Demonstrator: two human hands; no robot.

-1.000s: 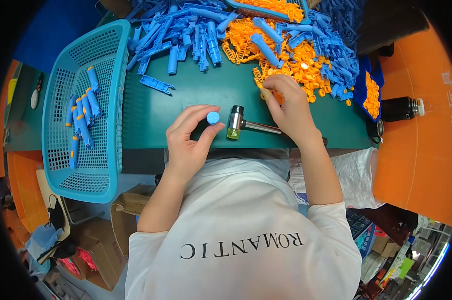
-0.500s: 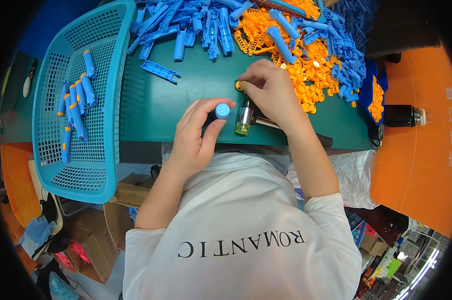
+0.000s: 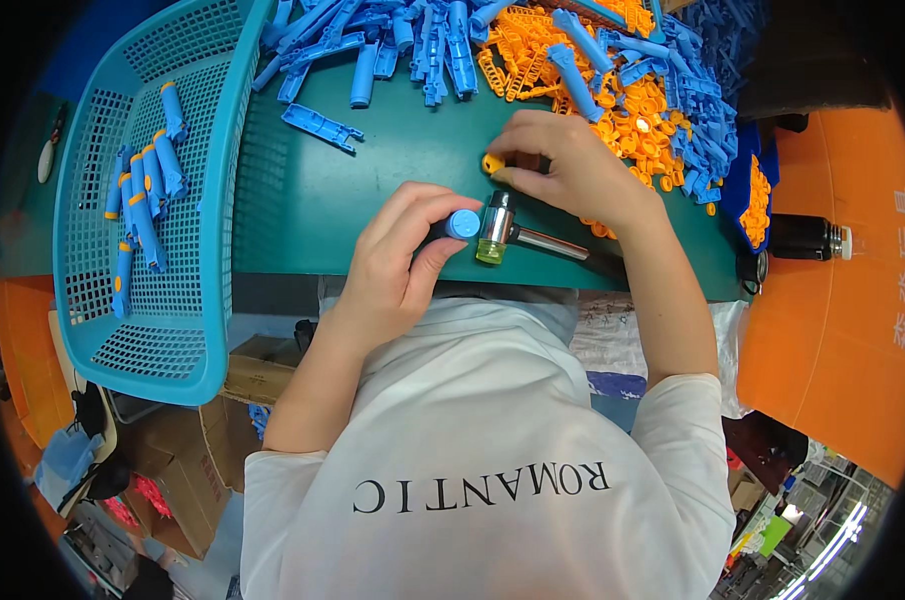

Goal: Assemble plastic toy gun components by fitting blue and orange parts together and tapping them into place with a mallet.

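My left hand point(image 3: 398, 255) is closed round a blue plastic tube point(image 3: 463, 224), whose round end faces up beside the thumb. The rest of that tube is hidden by the fingers. Between the thumb and fingertips of my right hand point(image 3: 563, 160) is a small round orange cap point(image 3: 492, 163), held above the table. Just right of the blue tube lies a small hammer point(image 3: 496, 228) with a metal head and a translucent yellow-green face. Its metal handle point(image 3: 551, 243) points to the right, below my right hand.
A light-blue plastic basket point(image 3: 216, 230) on the left contains several blue tubes with orange caps point(image 3: 141, 205). Blue half-shells point(image 3: 323, 128), orange caps point(image 3: 638, 140) and orange ladder-like strips point(image 3: 518, 60) are heaped along the back of the green table point(image 3: 303, 220). A black bottle point(image 3: 803, 233) lies at the right.
My right hand has shifted right, carrying the orange cap, and more of the hammer handle now shows. The left hand with the blue tube has moved slightly right, close to the hammer head.
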